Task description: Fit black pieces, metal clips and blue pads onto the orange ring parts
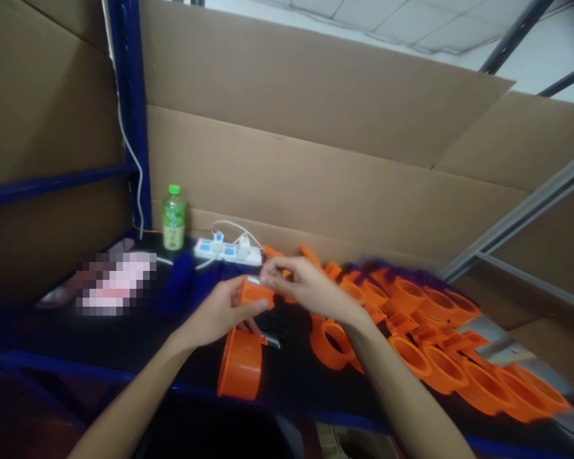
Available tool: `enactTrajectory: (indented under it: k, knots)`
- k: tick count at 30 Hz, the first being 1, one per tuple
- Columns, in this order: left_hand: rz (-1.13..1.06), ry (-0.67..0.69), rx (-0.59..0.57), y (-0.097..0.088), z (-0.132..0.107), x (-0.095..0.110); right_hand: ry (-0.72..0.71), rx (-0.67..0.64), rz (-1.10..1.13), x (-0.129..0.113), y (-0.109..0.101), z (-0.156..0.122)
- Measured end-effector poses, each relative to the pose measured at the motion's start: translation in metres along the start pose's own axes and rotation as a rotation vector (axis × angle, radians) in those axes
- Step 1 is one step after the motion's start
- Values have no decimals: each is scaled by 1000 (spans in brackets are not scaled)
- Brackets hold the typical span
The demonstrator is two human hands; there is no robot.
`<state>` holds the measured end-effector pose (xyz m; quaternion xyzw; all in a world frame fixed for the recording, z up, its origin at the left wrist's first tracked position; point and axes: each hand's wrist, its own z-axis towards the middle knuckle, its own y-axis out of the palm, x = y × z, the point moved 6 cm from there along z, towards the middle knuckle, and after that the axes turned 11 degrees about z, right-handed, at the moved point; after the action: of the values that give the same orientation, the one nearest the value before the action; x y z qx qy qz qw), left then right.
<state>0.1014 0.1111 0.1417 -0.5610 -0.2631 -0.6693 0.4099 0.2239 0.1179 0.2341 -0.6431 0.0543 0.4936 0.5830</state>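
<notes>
My left hand is closed round the box-shaped upper end of an orange plastic part. The part's wide round section hangs below my fingers, over the front of the dark table. A small light-coloured strip shows on its top edge, and a thin silvery piece sticks out beside the round section. My right hand is at the top of the part, thumb and fingers pinched together by the strip. What lies between those fingertips is hidden and blurred.
Several similar orange ring-shaped parts lie in rows on the right of the black tabletop. A white power strip with plugs and a green-capped bottle stand at the back. Cardboard panels and a blue post enclose the table.
</notes>
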Motion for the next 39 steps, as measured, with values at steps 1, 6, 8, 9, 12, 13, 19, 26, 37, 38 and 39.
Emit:
enactTrajectory:
  k: [1,6,8,9,12,13,19,26,37,38,39]
  knots:
    - [-19,7,-5,1,1,1,-12,44,4,6,-3,-2]
    - [-49,-1,174,-12,2,-2,67,217,-271,54,-7,-21]
    - [-50,-9,261,-19,2,-4,125,161,-430,74,2,-29]
    - [-54,-10,283,-20,1,-5,149,129,-499,83,6,-33]
    - [-71,-7,284,-20,2,-6,192,80,-655,102,15,-40]
    - [-74,-6,278,-20,3,-6,196,77,-683,107,16,-41]
    - [-54,-14,267,-18,4,-8,193,46,-668,116,19,-40]
    - [-23,-15,251,-18,4,-9,198,94,-615,110,15,-40]
    - [-5,-24,199,-12,6,-8,-304,362,-407,4,-12,-51]
    - [-7,-22,188,-11,6,-8,-342,355,-436,-4,-6,-50]
    - [-10,-23,176,-9,6,-8,-376,350,-469,-10,0,-48]
